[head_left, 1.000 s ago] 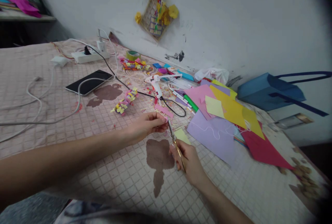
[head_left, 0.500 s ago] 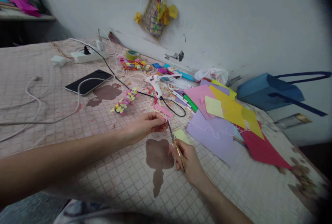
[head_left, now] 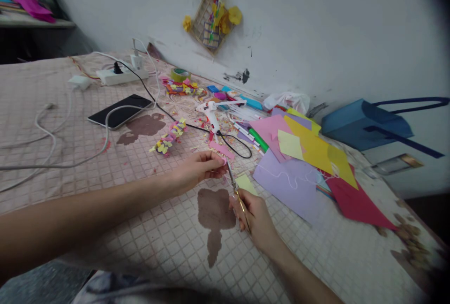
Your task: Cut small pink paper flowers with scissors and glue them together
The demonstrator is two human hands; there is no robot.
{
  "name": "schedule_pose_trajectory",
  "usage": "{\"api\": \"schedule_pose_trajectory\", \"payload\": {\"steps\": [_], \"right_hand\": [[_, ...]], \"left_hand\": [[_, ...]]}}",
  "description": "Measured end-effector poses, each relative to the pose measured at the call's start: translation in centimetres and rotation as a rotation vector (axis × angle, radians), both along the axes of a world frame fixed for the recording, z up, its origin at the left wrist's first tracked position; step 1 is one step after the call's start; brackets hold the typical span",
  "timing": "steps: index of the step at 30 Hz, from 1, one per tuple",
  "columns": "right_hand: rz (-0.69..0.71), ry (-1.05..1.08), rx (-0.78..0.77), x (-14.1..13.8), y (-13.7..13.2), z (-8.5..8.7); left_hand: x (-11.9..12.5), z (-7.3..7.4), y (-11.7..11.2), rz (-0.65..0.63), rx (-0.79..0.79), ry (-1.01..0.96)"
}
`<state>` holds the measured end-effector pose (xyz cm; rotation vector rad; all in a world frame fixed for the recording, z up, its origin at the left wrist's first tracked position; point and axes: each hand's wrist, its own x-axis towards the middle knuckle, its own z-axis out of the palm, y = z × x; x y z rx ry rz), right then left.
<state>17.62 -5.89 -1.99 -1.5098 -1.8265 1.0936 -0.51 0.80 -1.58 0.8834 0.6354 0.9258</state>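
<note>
Between the fingertips of my left hand (head_left: pixel 206 169) is a small piece of pink paper (head_left: pixel 224 161). My right hand (head_left: pixel 253 212) is closed round the gold handles of a pair of scissors (head_left: pixel 232 179), whose blades point up at the pink piece. The tips of the blades are beside my left fingers; whether they touch the paper is too small to tell. Just beyond lie a pink paper strip (head_left: pixel 222 149) and scattered scraps. A pale yellow paper piece (head_left: pixel 246 184) rests on the tablecloth behind my right hand.
A white glue gun (head_left: pixel 212 118) stands beyond my hands, its black cord looping nearby. Coloured paper sheets (head_left: pixel 286 186) spread to the right, beside a blue bag (head_left: pixel 365 125). Leftward are a paper-flower garland (head_left: pixel 169 139), a dark tablet (head_left: pixel 119 111), cables and a white power strip (head_left: pixel 121 75).
Almost nothing differs. The scissors and my right fingers have shifted very slightly, while my left hand keeps the pink paper in the same place.
</note>
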Motion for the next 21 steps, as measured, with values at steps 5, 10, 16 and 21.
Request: {"api": "schedule_pose_trajectory", "payload": {"steps": [5, 10, 16, 21], "right_hand": [[-0.003, 0.024, -0.015, -0.05, -0.08, 0.07], [-0.018, 0.056, -0.041, 0.03, -0.13, -0.07], [-0.05, 0.149, -0.072, 0.03, 0.15, 0.18], [-0.12, 0.334, -0.112, -0.09, 0.61, 0.51]], "left_hand": [[-0.01, 0.2, -0.05, 0.011, -0.008, 0.014], [-0.01, 0.4, -0.06, 0.016, -0.005, 0.015], [-0.03, 0.63, -0.17, 0.004, -0.013, 0.027], [0.17, 0.95, -0.82, -0.062, -0.045, 0.102]]}}
